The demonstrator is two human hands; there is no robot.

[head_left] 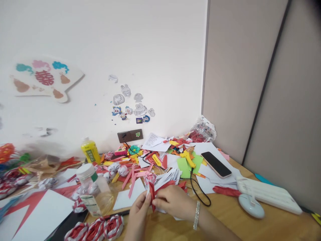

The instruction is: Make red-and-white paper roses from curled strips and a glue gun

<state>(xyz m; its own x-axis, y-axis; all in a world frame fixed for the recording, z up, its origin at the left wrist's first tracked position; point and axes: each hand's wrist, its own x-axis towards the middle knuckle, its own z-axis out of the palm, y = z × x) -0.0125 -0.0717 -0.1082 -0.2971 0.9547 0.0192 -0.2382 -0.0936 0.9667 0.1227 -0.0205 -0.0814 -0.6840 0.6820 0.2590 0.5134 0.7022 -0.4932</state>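
Observation:
A folded piece of red paper (152, 193) with a pale edge stands between my two hands, over the front of the wooden table. My left hand (140, 208) pinches its left side, thumb in front. The fingers of my right hand (170, 201) are curled against its right side, and a sparkling bracelet circles that wrist. Just behind my hands lies a fanned stack of white paper strips (168, 177). Beside it sits a red-and-white twisted paper ball (149, 178). My right fingertips are partly hidden by the hand itself.
A clear jar (94, 189) and red-and-white paper twists (96, 229) stand at left, with a yellow bottle (90, 150) behind. Toward the right are a yellow glue gun (188, 158) with a black cord, a phone (216, 164) and a white lamp (268, 194). Paper scraps cover the back.

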